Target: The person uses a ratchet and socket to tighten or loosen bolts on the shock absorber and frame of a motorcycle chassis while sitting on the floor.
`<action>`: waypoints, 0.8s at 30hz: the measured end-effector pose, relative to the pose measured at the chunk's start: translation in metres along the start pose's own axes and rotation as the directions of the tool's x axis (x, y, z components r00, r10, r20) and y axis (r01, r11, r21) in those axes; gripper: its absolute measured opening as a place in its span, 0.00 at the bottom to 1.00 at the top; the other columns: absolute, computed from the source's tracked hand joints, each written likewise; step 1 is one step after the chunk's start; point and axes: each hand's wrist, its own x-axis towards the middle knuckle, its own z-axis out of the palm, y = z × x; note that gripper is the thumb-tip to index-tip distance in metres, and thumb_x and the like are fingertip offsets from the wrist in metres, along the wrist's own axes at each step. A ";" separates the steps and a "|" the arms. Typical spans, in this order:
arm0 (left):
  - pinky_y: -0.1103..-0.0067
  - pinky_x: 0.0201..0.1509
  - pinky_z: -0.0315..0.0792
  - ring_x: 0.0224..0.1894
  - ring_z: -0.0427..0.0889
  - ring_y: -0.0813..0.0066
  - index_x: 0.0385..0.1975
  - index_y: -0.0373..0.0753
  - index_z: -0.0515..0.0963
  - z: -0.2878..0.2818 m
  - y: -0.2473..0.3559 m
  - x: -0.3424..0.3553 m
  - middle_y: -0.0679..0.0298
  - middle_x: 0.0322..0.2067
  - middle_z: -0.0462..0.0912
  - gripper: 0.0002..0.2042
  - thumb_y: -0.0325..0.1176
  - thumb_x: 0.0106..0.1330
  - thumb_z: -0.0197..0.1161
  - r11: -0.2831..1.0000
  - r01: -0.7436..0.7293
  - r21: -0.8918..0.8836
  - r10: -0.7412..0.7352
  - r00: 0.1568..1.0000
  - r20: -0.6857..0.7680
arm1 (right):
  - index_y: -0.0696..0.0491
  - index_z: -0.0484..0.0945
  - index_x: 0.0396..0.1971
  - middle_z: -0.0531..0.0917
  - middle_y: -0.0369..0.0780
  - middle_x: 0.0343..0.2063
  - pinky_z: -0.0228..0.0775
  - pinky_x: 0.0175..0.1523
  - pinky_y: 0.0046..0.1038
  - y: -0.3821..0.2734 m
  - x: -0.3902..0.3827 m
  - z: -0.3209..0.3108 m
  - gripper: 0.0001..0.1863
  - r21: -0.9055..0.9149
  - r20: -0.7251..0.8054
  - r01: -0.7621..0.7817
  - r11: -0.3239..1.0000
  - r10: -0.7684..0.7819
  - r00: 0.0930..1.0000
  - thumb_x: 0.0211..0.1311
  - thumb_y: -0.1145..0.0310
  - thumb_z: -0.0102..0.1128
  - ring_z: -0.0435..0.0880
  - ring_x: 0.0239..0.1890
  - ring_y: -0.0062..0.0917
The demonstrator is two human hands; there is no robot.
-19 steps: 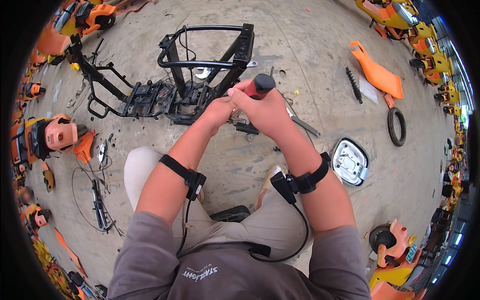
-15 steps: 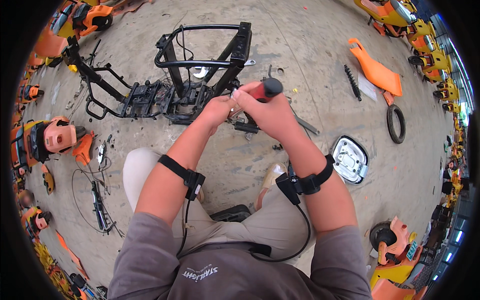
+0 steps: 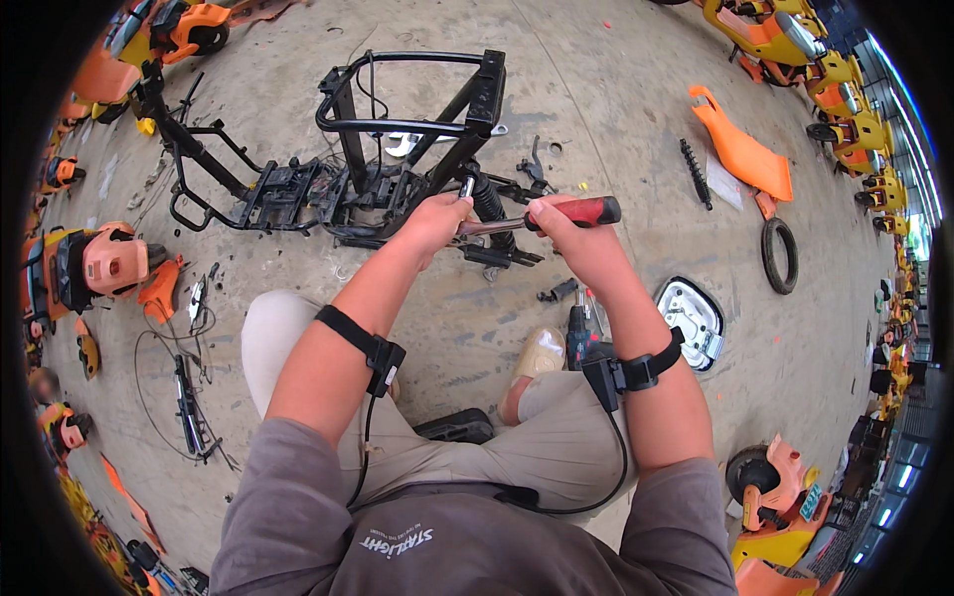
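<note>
My right hand (image 3: 585, 248) is closed around a red-and-black screwdriver (image 3: 594, 211), now lying nearly horizontal with its steel shaft pointing left toward my left hand. My left hand (image 3: 433, 222) is closed at a black shock absorber (image 3: 492, 207), with a small silver metal part (image 3: 467, 187) at its fingertips. Its palm side is hidden. The shock stands tilted at the rear of a bare black scooter frame (image 3: 477, 84), below the upper rail loop. A black power drill (image 3: 581, 333) sits on the floor below my right hand, partly behind my forearm.
Around me on the concrete lie an orange panel (image 3: 745, 149), a loose shock (image 3: 694, 171), a tire (image 3: 779, 253), a white-lined lid (image 3: 686, 318), cables and a black rod (image 3: 187, 397). Scooters (image 3: 124, 263) line both sides. A large wrench (image 3: 403, 144) lies behind the frame.
My right hand has moved right and swung the screwdriver from steeply upright to nearly horizontal, uncovering the shock absorber. The drill has come into view. My left hand stays about in place.
</note>
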 end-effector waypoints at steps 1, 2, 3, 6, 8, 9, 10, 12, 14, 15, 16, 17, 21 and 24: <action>0.76 0.49 0.65 0.37 0.74 0.79 0.39 0.39 0.79 0.000 -0.001 0.000 0.68 0.32 0.81 0.14 0.44 0.73 0.55 1.000 -0.007 0.017 0.007 1.000 0.003 | 0.54 0.84 0.35 0.81 0.29 0.27 0.69 0.39 0.21 -0.003 0.001 0.003 0.17 0.021 -0.023 0.006 1.000 -0.006 1.000 0.62 0.54 0.69 0.75 0.32 0.13; 0.76 0.49 0.65 0.38 0.74 0.79 0.40 0.40 0.79 0.000 -0.002 0.001 0.68 0.32 0.81 0.14 0.44 0.73 0.55 0.999 -0.013 0.034 0.013 1.000 0.006 | 0.54 0.84 0.35 0.81 0.29 0.27 0.69 0.39 0.21 -0.005 0.003 0.007 0.17 0.021 -0.022 0.010 1.000 -0.009 1.000 0.62 0.54 0.69 0.75 0.32 0.13; 0.76 0.49 0.65 0.38 0.74 0.79 0.40 0.40 0.79 0.000 -0.002 0.002 0.68 0.32 0.81 0.14 0.44 0.73 0.55 0.999 -0.016 0.034 0.016 1.000 0.005 | 0.54 0.84 0.35 0.82 0.30 0.27 0.70 0.39 0.21 -0.007 0.005 0.012 0.16 0.029 -0.035 0.042 0.999 -0.041 0.999 0.61 0.55 0.69 0.76 0.32 0.13; 0.75 0.50 0.65 0.39 0.74 0.78 0.41 0.40 0.79 -0.003 -0.005 0.005 0.67 0.34 0.81 0.13 0.43 0.73 0.55 1.000 -0.009 -0.007 0.009 1.000 0.023 | 0.55 0.84 0.34 0.83 0.32 0.27 0.72 0.39 0.22 -0.020 0.009 0.030 0.14 0.036 -0.043 0.137 0.990 -0.135 0.990 0.60 0.58 0.70 0.78 0.31 0.14; 0.74 0.41 0.66 0.33 0.72 0.78 0.39 0.38 0.82 -0.003 -0.006 0.010 0.69 0.29 0.79 0.14 0.42 0.73 0.57 0.996 -0.007 -0.091 0.009 1.000 0.018 | 0.56 0.84 0.32 0.85 0.33 0.26 0.73 0.38 0.24 -0.039 0.004 0.045 0.14 0.084 -0.020 0.142 0.986 -0.140 0.990 0.60 0.59 0.69 0.80 0.30 0.16; 0.74 0.41 0.66 0.33 0.72 0.78 0.39 0.38 0.82 -0.003 -0.008 0.010 0.69 0.29 0.79 0.14 0.42 0.73 0.57 0.996 -0.008 -0.088 0.009 1.000 0.014 | 0.57 0.84 0.31 0.86 0.35 0.26 0.75 0.38 0.26 -0.037 0.010 0.052 0.14 0.044 -0.018 0.226 0.973 -0.225 0.974 0.60 0.60 0.68 0.82 0.30 0.18; 0.75 0.42 0.66 0.33 0.72 0.79 0.41 0.38 0.82 0.004 0.002 0.002 0.69 0.29 0.79 0.14 0.42 0.73 0.57 0.991 -0.019 -0.131 0.023 0.999 0.028 | 0.57 0.84 0.31 0.86 0.35 0.26 0.75 0.38 0.26 -0.037 0.011 0.054 0.14 0.044 -0.026 0.223 0.974 -0.222 0.975 0.60 0.60 0.68 0.82 0.30 0.18; 0.76 0.42 0.66 0.32 0.72 0.80 0.43 0.37 0.81 0.007 0.010 -0.006 0.69 0.30 0.80 0.14 0.41 0.73 0.57 0.985 -0.027 -0.170 0.034 0.999 0.038 | 0.57 0.83 0.36 0.84 0.33 0.28 0.72 0.38 0.22 -0.041 0.012 0.058 0.12 -0.014 0.043 0.199 0.980 -0.198 0.979 0.62 0.63 0.68 0.79 0.31 0.14; 0.78 0.42 0.66 0.33 0.73 0.80 0.42 0.37 0.81 0.006 0.009 -0.007 0.68 0.30 0.80 0.14 0.41 0.73 0.57 0.984 -0.042 -0.173 0.046 0.999 0.019 | 0.57 0.83 0.36 0.84 0.33 0.29 0.72 0.39 0.22 -0.039 0.012 0.056 0.12 -0.012 0.056 0.185 0.983 -0.184 0.981 0.62 0.63 0.68 0.79 0.32 0.14; 0.78 0.42 0.66 0.33 0.73 0.80 0.42 0.37 0.81 0.003 0.006 -0.005 0.68 0.30 0.80 0.14 0.41 0.73 0.57 0.985 -0.039 -0.170 0.043 0.999 0.021 | 0.57 0.83 0.33 0.85 0.34 0.28 0.73 0.39 0.23 -0.037 0.011 0.054 0.13 0.020 0.027 0.195 0.981 -0.195 0.980 0.61 0.61 0.68 0.81 0.31 0.16; 0.78 0.42 0.66 0.33 0.73 0.80 0.40 0.37 0.81 0.001 0.003 -0.002 0.68 0.30 0.80 0.13 0.41 0.72 0.57 0.991 -0.034 -0.133 0.038 0.999 0.031 | 0.56 0.84 0.31 0.86 0.35 0.27 0.74 0.40 0.24 -0.035 0.010 0.050 0.14 0.047 0.000 0.204 0.978 -0.204 0.979 0.60 0.59 0.69 0.82 0.30 0.17; 0.78 0.42 0.66 0.33 0.73 0.80 0.38 0.38 0.81 0.000 0.000 0.001 0.67 0.30 0.81 0.13 0.41 0.72 0.57 0.995 -0.029 -0.097 0.033 0.999 0.040 | 0.56 0.84 0.31 0.86 0.35 0.27 0.74 0.40 0.24 -0.033 0.007 0.044 0.14 0.045 0.001 0.200 0.979 -0.200 0.980 0.60 0.59 0.69 0.82 0.30 0.17; 0.77 0.47 0.64 0.34 0.73 0.80 0.32 0.41 0.77 0.001 -0.003 0.007 0.69 0.29 0.79 0.12 0.44 0.72 0.58 1.000 -0.011 -0.023 0.011 1.000 0.003 | 0.56 0.85 0.32 0.84 0.31 0.27 0.72 0.40 0.22 -0.016 -0.004 0.013 0.15 0.015 -0.042 0.055 0.998 -0.054 0.998 0.60 0.57 0.69 0.78 0.30 0.15; 0.77 0.47 0.65 0.34 0.73 0.80 0.32 0.41 0.77 0.000 -0.004 0.010 0.69 0.30 0.80 0.12 0.44 0.71 0.58 1.000 0.001 0.003 -0.001 1.000 0.029 | 0.55 0.85 0.33 0.83 0.31 0.26 0.71 0.39 0.21 0.010 -0.006 -0.003 0.17 -0.023 -0.067 -0.005 1.000 0.004 0.998 0.61 0.54 0.70 0.77 0.31 0.14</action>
